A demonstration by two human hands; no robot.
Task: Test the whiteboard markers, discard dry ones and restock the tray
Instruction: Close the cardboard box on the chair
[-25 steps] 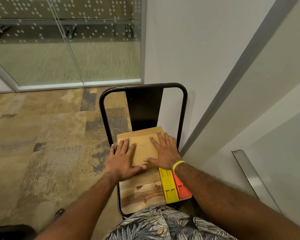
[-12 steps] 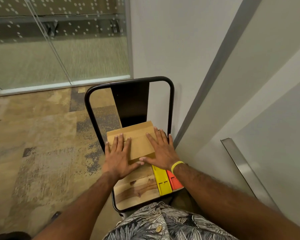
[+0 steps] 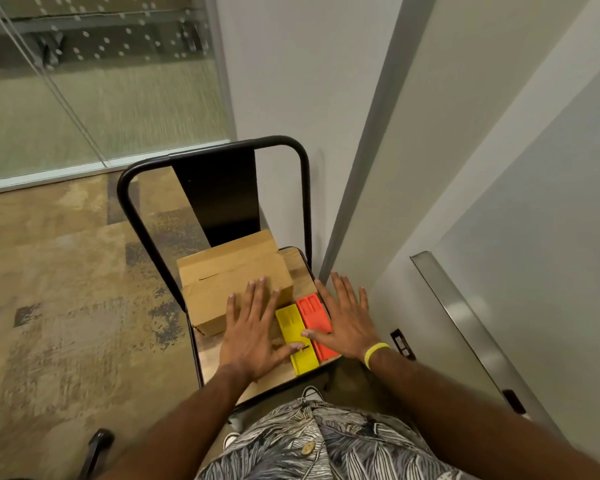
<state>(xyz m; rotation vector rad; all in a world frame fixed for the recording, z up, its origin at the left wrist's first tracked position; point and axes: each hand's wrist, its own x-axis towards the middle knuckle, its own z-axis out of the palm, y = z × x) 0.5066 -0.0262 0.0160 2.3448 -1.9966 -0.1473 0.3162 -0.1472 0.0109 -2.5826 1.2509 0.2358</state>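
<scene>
A closed brown cardboard box sits on the wooden seat of a black metal chair. Beside it on the right lie a flat yellow plastic piece and an orange one. My left hand is spread flat, fingers over the box's near right corner, thumb reaching the yellow piece. My right hand, with a yellow wristband, is spread flat over the orange piece, its thumb on the yellow one. Neither hand grips anything. No markers are visible.
The chair's black backrest frame stands against a white wall. A metal whiteboard tray runs along the whiteboard at right. Patterned carpet lies to the left, with a glass partition behind it. A dark chair caster shows at bottom left.
Both hands have come off the top of the box and shifted right and toward me. The right hand now lies over the orange and yellow pieces, the left at the box's near corner.
</scene>
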